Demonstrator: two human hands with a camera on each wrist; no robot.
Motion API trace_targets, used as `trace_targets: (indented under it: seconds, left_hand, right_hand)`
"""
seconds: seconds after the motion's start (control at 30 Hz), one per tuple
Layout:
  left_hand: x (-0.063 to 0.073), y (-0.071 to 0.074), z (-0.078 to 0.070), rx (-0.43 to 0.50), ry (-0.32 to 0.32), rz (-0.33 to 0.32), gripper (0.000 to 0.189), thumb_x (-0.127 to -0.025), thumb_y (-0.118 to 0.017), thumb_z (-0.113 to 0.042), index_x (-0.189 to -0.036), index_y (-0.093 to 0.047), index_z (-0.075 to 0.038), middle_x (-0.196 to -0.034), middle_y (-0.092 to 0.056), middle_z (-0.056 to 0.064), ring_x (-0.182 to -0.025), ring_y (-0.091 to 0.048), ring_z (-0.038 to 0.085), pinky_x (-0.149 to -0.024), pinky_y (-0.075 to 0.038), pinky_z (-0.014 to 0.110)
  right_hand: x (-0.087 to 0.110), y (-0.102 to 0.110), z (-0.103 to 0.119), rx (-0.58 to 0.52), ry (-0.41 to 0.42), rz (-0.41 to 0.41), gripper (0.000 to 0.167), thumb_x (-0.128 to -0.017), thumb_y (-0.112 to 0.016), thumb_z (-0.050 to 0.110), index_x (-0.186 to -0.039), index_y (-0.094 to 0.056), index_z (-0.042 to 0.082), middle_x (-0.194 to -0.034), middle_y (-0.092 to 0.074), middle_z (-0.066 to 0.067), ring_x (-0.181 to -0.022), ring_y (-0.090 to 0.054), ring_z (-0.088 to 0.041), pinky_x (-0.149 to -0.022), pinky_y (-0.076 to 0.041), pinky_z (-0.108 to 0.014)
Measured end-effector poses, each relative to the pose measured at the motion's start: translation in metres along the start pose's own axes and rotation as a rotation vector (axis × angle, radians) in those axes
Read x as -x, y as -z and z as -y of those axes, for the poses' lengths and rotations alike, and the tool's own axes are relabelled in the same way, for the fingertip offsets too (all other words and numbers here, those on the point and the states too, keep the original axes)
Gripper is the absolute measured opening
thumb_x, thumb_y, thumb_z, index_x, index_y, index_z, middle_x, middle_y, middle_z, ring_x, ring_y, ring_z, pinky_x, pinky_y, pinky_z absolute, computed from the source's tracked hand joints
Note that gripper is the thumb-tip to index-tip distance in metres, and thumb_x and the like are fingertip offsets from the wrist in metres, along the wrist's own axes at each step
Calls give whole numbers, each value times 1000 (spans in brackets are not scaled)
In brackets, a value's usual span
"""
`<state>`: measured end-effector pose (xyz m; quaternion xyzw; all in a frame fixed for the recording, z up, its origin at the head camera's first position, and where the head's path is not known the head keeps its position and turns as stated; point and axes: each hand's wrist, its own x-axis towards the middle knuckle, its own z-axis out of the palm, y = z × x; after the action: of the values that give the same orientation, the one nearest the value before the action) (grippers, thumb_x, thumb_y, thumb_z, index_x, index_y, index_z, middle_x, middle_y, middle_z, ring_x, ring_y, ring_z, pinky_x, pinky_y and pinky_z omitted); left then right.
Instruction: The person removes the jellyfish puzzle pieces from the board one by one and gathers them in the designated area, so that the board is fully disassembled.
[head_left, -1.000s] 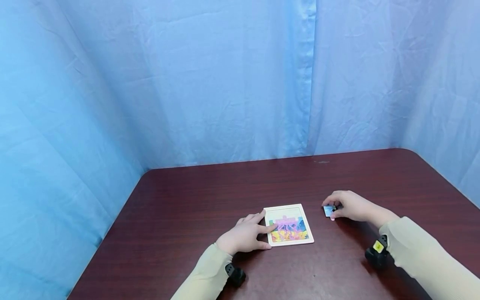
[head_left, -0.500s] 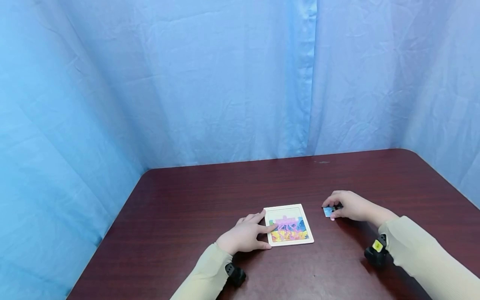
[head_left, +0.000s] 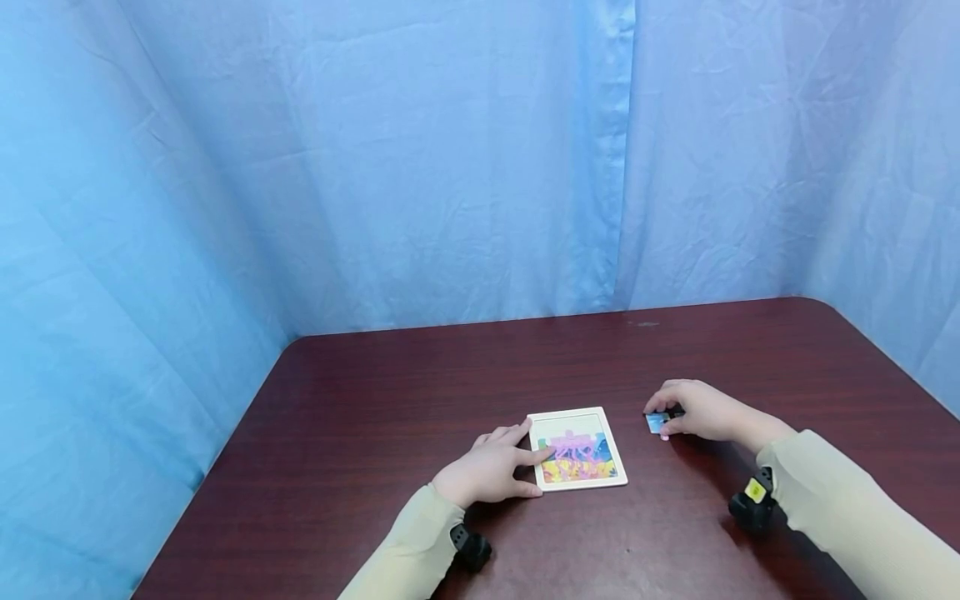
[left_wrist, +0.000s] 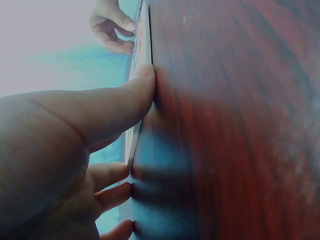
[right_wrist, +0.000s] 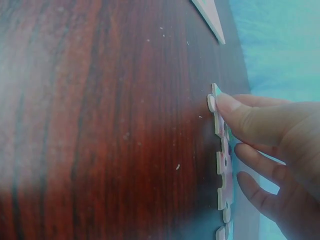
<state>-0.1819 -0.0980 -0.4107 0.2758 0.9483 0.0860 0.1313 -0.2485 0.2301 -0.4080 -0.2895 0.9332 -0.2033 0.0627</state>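
nothing visibly moved: right hand [head_left: 699, 411] pinches puzzle piece [head_left: 655, 422], centre right; left hand [head_left: 486, 472] spread on tray [head_left: 585, 484]; likely picking, needing lift.

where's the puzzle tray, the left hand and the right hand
Puzzle tray [head_left: 585, 424]: head view, on its bare floor.
Left hand [head_left: 486, 472]: head view, on its back.
Right hand [head_left: 703, 410]: head view, on its back.

On the dark reddish table [head_left: 405, 392] (wood-grained, round-cornered) lie a puzzle tray [head_left: 567, 424], jigsaw pieces [right_wrist: 228, 182] and pale specks [right_wrist: 178, 166].
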Motion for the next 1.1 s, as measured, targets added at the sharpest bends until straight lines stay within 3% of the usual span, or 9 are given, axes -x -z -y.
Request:
trace_targets:
  seconds: [0.3, 0.53, 0.8, 1.1]
  left_hand:
    - [2, 4, -2, -2, -2, -1, 57, -85, -66, -45, -139, -46, -38, -157, -22, 7, -140, -31, 26, -107, -31, 48]
    - [1, 2, -2, 5, 0, -7, 57, -85, -66, -44, -139, -46, -38, -157, -23, 7, -140, -31, 26, -107, -31, 48]
    - [2, 3, -4, 9, 3, -9, 57, -85, -67, -44, -138, -47, -38, -157, -23, 7, -140, -31, 26, -107, -32, 47]
    - [2, 3, -4, 13, 11, -5, 57, -85, -67, -44, -138, -47, -38, -157, -23, 6, -140, -31, 26, -107, -32, 48]
  right_hand:
    - [0, 4, 1, -47, -48, 10, 21, -79, -74, 10, -100, -71, 11, -96, -62, -1, -84, -55, -15, -69, -48, -30]
    - [1, 4, 4, -164, -80, 24, 19, -84, -69, 11, -102, -69, 7, -97, -60, -6, -61, -53, -8, -55, -47, -24]
    - [-1, 4, 9, -106, -13, -21, 18, -83, -71, 15, -101, -71, 10, -96, -63, -1, -74, -51, -4, -66, -46, -24]
    - [-2, -1, 14, -131, 43, -55, 18, -82, -72, 16, -99, -71, 10, -94, -63, 0, -68, -52, 1, -65, -46, -23]
